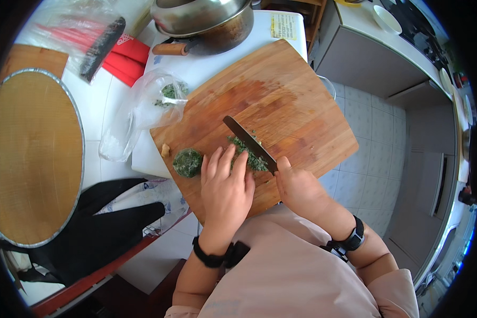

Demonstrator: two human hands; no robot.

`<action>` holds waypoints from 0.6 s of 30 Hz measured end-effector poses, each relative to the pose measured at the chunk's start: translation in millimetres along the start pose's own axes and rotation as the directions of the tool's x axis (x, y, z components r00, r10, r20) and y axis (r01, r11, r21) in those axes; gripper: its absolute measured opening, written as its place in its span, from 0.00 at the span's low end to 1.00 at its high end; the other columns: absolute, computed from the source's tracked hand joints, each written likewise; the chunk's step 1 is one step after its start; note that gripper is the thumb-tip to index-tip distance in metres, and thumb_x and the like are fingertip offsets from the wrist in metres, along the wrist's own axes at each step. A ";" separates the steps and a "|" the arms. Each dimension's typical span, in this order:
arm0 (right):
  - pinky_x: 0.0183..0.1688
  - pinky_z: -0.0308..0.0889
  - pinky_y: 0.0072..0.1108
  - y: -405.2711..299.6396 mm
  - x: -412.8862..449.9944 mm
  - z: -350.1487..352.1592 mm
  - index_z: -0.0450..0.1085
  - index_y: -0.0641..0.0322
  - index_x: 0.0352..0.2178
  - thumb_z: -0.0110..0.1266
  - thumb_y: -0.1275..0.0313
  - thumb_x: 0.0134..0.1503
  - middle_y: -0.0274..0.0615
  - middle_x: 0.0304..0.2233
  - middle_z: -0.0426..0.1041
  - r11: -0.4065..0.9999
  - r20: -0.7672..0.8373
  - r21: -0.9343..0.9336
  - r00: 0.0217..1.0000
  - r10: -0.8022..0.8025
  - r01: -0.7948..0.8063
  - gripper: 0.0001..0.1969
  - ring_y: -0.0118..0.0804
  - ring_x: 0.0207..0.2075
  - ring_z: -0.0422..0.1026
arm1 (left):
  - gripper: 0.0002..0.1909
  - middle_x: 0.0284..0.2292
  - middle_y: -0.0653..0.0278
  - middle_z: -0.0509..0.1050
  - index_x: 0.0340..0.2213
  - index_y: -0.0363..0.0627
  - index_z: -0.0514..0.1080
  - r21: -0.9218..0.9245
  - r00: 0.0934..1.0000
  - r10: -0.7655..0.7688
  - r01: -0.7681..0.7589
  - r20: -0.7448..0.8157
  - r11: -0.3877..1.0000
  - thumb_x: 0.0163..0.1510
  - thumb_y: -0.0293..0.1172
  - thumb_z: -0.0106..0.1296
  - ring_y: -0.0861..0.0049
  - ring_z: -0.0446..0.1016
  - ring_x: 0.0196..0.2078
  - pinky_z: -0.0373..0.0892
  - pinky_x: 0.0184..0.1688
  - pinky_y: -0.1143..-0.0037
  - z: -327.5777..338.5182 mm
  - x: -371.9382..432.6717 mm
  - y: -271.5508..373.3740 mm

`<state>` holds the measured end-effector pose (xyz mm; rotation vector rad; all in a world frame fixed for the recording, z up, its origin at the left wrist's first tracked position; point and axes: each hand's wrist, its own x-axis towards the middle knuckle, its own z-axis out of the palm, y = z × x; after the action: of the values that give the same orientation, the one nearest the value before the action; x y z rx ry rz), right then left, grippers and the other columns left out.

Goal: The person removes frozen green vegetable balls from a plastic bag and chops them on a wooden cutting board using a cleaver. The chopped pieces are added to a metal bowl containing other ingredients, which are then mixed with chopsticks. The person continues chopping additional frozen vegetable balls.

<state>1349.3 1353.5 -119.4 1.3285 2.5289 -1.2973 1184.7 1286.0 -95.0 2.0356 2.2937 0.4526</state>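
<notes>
My right hand [301, 187] is closed around the handle of a dark-bladed kitchen knife [249, 144]. The blade slants to the upper left over a strip of chopped leafy greens [256, 161] on the wooden cutting board [302, 107]. Beside the blade, my left hand [225, 185] lies low with fingers spread, fingertips at the greens; whatever is under its palm is hidden. Just left of those fingers sits a rounded clump of dark green leaves [187, 162]. A small tan lump [165, 150], perhaps ginger, lies near the board's left edge.
A clear plastic bag [133, 115] with greens lies against the board's left side. Behind stands a lidded metal pot [222, 33] with a wooden handle [169, 49]. Left are red packaging [127, 59] and a large round metal-rimmed tray [35, 159]. A counter [385, 33] runs along the right.
</notes>
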 end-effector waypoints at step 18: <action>0.28 0.73 0.35 -13.2 6.7 -2.6 0.57 0.65 0.37 0.49 0.78 0.52 0.50 0.23 0.75 0.944 0.163 -0.330 0.986 0.044 0.012 0.12 0.50 0.28 0.78 | 0.10 0.20 0.64 0.74 0.21 0.44 0.77 0.107 0.991 0.014 -0.028 0.129 0.994 0.38 0.37 0.64 0.67 0.70 0.37 0.52 0.62 0.58 35.8 12.3 -12.3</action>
<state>1336.8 1355.9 -111.4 1.1157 2.4708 -0.8844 1179.1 1303.6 -130.3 2.0716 2.2695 0.1951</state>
